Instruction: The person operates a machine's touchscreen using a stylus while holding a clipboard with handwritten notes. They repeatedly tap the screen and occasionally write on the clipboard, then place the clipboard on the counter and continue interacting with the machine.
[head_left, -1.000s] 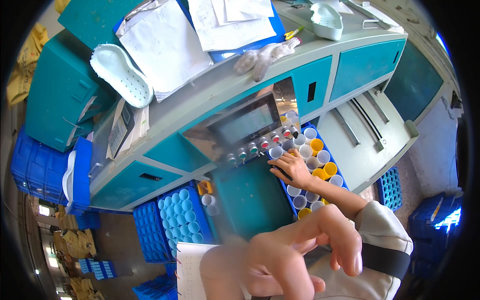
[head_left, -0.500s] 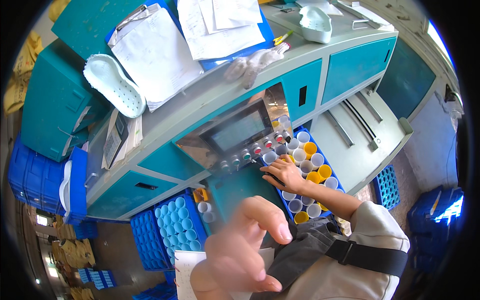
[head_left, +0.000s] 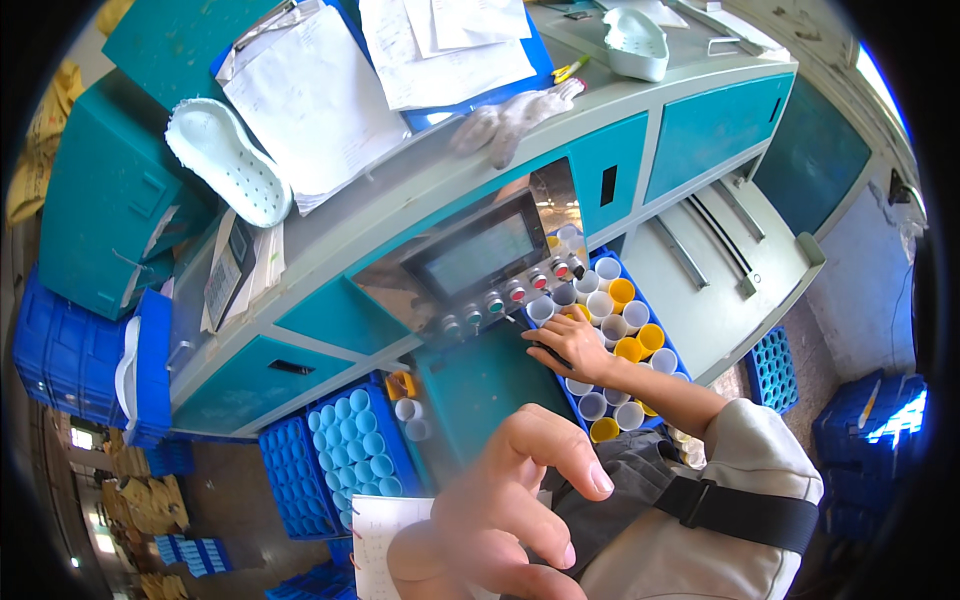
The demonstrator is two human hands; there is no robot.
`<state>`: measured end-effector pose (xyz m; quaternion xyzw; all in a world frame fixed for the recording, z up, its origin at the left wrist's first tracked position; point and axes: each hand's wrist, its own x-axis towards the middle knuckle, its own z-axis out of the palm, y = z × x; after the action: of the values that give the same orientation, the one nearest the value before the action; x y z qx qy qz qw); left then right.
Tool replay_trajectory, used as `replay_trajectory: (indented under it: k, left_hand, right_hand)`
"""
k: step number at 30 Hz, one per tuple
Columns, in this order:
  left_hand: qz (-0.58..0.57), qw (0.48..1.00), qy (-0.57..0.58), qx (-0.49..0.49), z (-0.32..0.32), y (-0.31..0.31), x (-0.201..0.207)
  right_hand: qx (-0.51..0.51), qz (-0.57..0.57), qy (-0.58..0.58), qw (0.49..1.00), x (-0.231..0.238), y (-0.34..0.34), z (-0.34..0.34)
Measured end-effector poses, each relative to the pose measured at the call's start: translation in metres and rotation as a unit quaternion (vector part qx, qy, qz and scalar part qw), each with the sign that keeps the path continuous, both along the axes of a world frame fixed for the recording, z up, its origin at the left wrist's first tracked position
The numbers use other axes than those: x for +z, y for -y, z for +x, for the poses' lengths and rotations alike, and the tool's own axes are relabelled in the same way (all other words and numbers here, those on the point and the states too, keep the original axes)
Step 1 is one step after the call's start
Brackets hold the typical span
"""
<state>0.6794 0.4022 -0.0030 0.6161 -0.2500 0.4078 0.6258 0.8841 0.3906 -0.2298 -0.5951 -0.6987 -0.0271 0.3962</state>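
Note:
My left hand [head_left: 505, 505] is large and close at the lower middle, partly blurred. Its fingers are bent and apart, and I see nothing between them. Behind it shows a white ring-bound notebook [head_left: 385, 515] with writing, mostly covered by the hand. Farther off, my right hand [head_left: 572, 347] has its fingers closed around a slim dark pen [head_left: 545, 355], whose thin end points toward the control panel [head_left: 475, 255]. That hand is over the left side of a blue crate [head_left: 682, 362] filled with white and yellow cups [head_left: 628, 348].
Buttons [head_left: 517, 294] line the panel's lower edge. Papers [head_left: 305, 105], pale shoe-shaped pieces [head_left: 230, 165] and a glove [head_left: 515, 120] lie on the machine top. Crates of light-blue cups [head_left: 355, 435] stand at lower left. A metal table [head_left: 715, 265] adjoins the right.
My left hand has shifted a little to the right and down, with its fingers spread farther apart. My right hand and the pen stay almost where they were.

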Motion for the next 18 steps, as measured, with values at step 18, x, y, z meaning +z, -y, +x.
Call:
replay_trajectory:
  k: [18]
  left_hand:
    - [-0.324,0.940,-0.110,-0.019,-0.020,-0.012,0.026]
  right_hand:
    - [0.015,-0.011,0.013,1.000,0.005,-0.004,-0.012]
